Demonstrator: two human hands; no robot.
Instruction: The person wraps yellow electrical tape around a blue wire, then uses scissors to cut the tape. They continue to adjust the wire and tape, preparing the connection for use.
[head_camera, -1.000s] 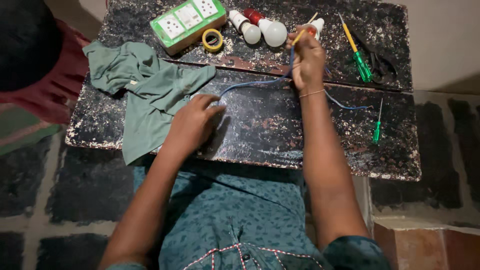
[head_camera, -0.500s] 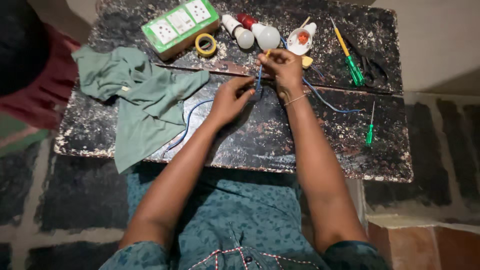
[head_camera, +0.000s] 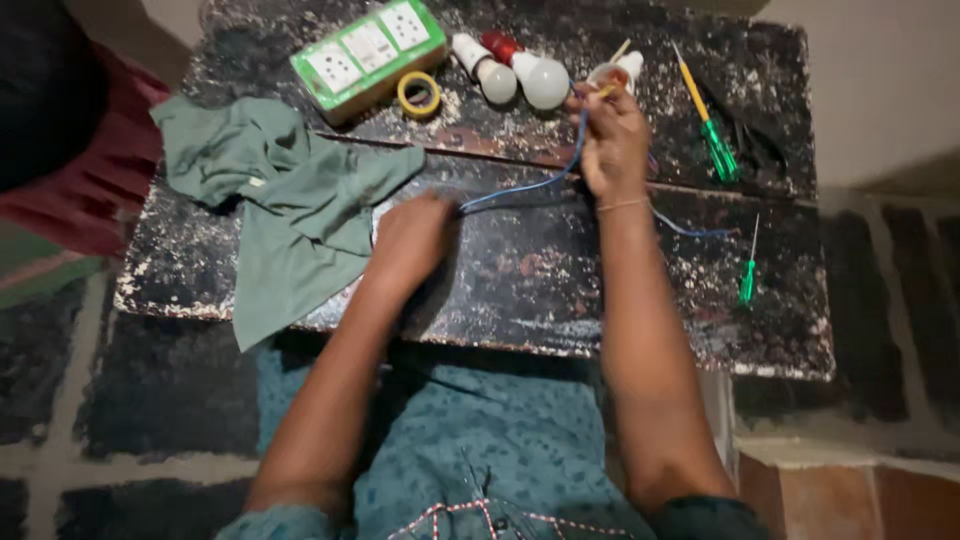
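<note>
A thin blue wire (head_camera: 530, 186) stretches between both my hands over a dark, paint-speckled wooden table (head_camera: 560, 290). My left hand (head_camera: 410, 240) pinches the wire's lower end near the table's middle. My right hand (head_camera: 612, 140) grips the wire's upper part, raised close to a white bulb holder (head_camera: 622, 68). More of the wire trails off to the right behind my right wrist.
A green cloth (head_camera: 280, 200) lies at the table's left. At the back sit a green and white switch board (head_camera: 368, 50), a yellow tape roll (head_camera: 419, 93), two bulbs (head_camera: 520, 70), a yellow-green screwdriver (head_camera: 706, 125) and a small green tester (head_camera: 748, 270).
My hands came together at the wire half a second ago, then drew apart. The left hand has pulled back down and left, and the wire now runs taut between them.
</note>
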